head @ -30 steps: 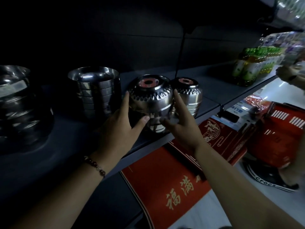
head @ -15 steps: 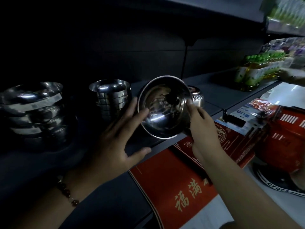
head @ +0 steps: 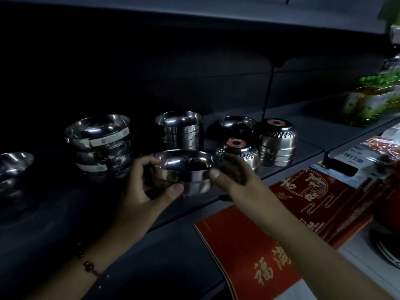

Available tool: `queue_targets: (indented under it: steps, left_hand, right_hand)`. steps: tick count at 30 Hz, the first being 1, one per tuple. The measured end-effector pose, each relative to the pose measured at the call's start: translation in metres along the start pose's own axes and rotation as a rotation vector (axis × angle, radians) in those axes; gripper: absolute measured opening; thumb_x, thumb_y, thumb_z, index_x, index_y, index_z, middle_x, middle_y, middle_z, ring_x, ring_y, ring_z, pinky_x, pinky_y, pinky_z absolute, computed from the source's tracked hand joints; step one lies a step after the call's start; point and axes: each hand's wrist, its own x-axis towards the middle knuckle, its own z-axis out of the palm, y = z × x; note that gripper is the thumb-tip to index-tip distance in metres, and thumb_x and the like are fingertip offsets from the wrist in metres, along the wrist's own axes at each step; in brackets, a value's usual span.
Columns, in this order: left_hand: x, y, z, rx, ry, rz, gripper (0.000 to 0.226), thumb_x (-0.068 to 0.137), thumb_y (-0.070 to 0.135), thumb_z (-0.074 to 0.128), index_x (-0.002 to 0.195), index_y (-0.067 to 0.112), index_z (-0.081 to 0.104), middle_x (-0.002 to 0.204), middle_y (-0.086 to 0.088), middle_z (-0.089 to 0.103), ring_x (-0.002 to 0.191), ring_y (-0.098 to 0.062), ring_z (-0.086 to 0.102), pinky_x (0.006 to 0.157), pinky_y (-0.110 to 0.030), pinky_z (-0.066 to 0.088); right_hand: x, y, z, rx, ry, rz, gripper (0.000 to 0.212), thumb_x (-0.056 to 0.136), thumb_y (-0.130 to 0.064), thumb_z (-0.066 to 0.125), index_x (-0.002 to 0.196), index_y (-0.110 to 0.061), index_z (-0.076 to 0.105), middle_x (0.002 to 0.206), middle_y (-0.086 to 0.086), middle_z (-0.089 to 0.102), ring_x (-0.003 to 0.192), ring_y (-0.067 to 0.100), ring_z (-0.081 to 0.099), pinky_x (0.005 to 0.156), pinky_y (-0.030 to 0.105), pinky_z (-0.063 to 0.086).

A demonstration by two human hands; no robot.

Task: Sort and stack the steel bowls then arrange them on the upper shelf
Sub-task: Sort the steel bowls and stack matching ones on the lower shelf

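A person is standing at a dim store shelf, holding one steel bowl upright with both hands, just above the near edge of the shelf. The left hand is gripping the bowl's left side, with the thumb pressing the lower wall and the fingers curling over the far rim. The right hand is gripping the right side, thumb on the near rim. A beaded bracelet is sitting on the left wrist.

Behind the held bowl, a tidy stack of straight-sided bowls is standing open side up. To its left, a stack of wider bowls bearing label stickers is leaning unevenly, and at the far left edge another shiny bowl is only partly showing. To the right, one patterned bowl is lying upside down just beside the right hand, with an upright bowl behind it and an upside-down stack further right. Green-capped bottles are standing at the far right of the shelf. Below the shelf, red packets with gold characters are lying near the person.
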Motion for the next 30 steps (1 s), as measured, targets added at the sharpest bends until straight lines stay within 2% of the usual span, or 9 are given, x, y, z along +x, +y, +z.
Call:
queue_targets:
  steps: [2, 5, 7, 10, 12, 15, 19, 24, 30]
  left_hand:
    - [-0.003, -0.002, -0.004, -0.029, -0.045, -0.042, 0.050, 0.066, 0.051, 0.073, 0.111, 0.049, 0.050, 0.103, 0.014, 0.065, 0.101, -0.011, 0.066, 0.079, -0.028, 0.054]
    - [-0.007, -0.003, -0.005, -0.068, -0.063, -0.062, 0.051, 0.069, 0.050, 0.072, 0.115, 0.045, 0.050, 0.098, 0.014, 0.066, 0.098, -0.010, 0.067, 0.078, -0.021, 0.054]
    - [-0.006, -0.002, -0.006, -0.077, -0.045, -0.069, 0.052, 0.070, 0.051, 0.071, 0.118, 0.046, 0.049, 0.104, 0.011, 0.067, 0.103, -0.011, 0.066, 0.080, -0.024, 0.054]
    - [0.000, 0.002, -0.007, 0.031, -0.016, -0.063, 0.055, 0.072, 0.060, 0.065, 0.124, 0.054, 0.046, 0.118, 0.019, 0.063, 0.116, -0.004, 0.059, 0.090, -0.025, 0.047]
    - [0.005, 0.005, -0.009, 0.159, 0.005, -0.024, 0.058, 0.076, 0.065, 0.060, 0.131, 0.058, 0.041, 0.137, 0.033, 0.046, 0.129, 0.007, 0.044, 0.099, -0.021, 0.038]
    - [0.014, 0.008, -0.015, 0.410, 0.038, 0.086, 0.066, 0.083, 0.067, 0.055, 0.143, 0.051, 0.033, 0.158, 0.026, 0.021, 0.140, 0.015, 0.019, 0.104, -0.016, 0.024]
    - [0.030, 0.014, -0.022, 0.840, 0.012, 0.107, 0.079, 0.083, 0.076, 0.033, 0.153, 0.047, 0.008, 0.165, 0.011, 0.007, 0.146, -0.020, 0.025, 0.110, -0.041, 0.030]
    - [0.043, 0.021, -0.021, 1.094, -0.007, 0.136, 0.079, 0.089, 0.067, 0.034, 0.156, 0.030, 0.016, 0.164, -0.006, 0.015, 0.147, -0.030, 0.026, 0.113, -0.045, 0.026]
    - [0.048, 0.021, -0.012, 1.106, -0.080, 0.112, 0.078, 0.087, 0.068, 0.024, 0.155, 0.037, 0.002, 0.166, -0.001, 0.001, 0.151, -0.025, 0.010, 0.118, -0.045, 0.015]
  right_hand:
    - [-0.005, -0.003, 0.008, -0.181, -0.078, -0.119, 0.077, 0.067, -0.064, 0.074, 0.127, -0.075, 0.026, 0.128, -0.049, 0.042, 0.115, -0.019, 0.048, 0.089, 0.009, 0.048]
    - [-0.003, 0.000, 0.016, -0.275, -0.051, -0.210, 0.080, 0.072, -0.053, 0.079, 0.138, -0.060, 0.035, 0.150, -0.032, 0.023, 0.119, -0.029, 0.032, 0.093, 0.008, 0.040]
    - [0.002, 0.001, 0.020, -0.229, -0.011, -0.262, 0.069, 0.068, -0.053, 0.080, 0.129, -0.056, 0.049, 0.147, -0.035, 0.026, 0.119, -0.031, 0.030, 0.090, 0.004, 0.039]
    - [0.010, 0.002, 0.023, -0.202, 0.050, -0.336, 0.051, 0.062, -0.060, 0.077, 0.111, -0.057, 0.060, 0.138, -0.044, 0.031, 0.128, -0.019, 0.034, 0.103, 0.019, 0.039]
    - [0.016, 0.000, 0.025, -0.213, 0.102, -0.403, 0.047, 0.062, -0.060, 0.077, 0.106, -0.054, 0.063, 0.137, -0.043, 0.034, 0.131, -0.015, 0.036, 0.104, 0.022, 0.041]
    - [0.028, -0.005, 0.027, -0.270, 0.201, -0.490, 0.049, 0.059, -0.063, 0.075, 0.106, -0.057, 0.060, 0.149, -0.027, 0.033, 0.136, -0.011, 0.030, 0.102, 0.015, 0.038]
    - [0.050, -0.012, 0.025, -0.360, 0.334, -0.520, 0.052, 0.059, -0.072, 0.070, 0.107, -0.063, 0.053, 0.157, -0.016, 0.024, 0.132, -0.019, 0.024, 0.092, 0.011, 0.032]
    - [0.092, -0.016, 0.027, -0.304, 0.453, -0.541, 0.045, 0.067, -0.062, 0.074, 0.105, -0.051, 0.054, 0.155, -0.006, 0.033, 0.143, 0.004, 0.029, 0.102, 0.024, 0.045]
    - [0.150, -0.020, 0.039, -0.307, 0.405, -0.522, 0.044, 0.070, -0.046, 0.081, 0.105, -0.037, 0.057, 0.158, 0.005, 0.029, 0.111, -0.038, 0.026, 0.083, -0.005, 0.035]
